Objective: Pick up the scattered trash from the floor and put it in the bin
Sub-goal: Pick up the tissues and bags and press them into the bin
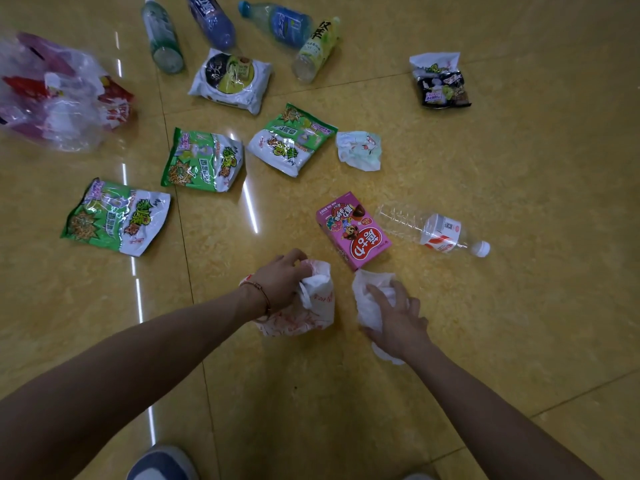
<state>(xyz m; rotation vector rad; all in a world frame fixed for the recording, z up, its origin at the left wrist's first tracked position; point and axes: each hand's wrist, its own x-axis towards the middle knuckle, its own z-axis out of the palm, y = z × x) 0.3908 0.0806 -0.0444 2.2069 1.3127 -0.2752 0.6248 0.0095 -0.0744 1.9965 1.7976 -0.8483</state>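
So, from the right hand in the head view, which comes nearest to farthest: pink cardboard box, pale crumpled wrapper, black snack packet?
From the right hand:
1. Pink cardboard box, just ahead.
2. Pale crumpled wrapper, farther ahead.
3. Black snack packet, far ahead, rightward.

Snack bags (202,161) left of box (353,230), bottle (433,228) right, four bottles (221,22) beyond
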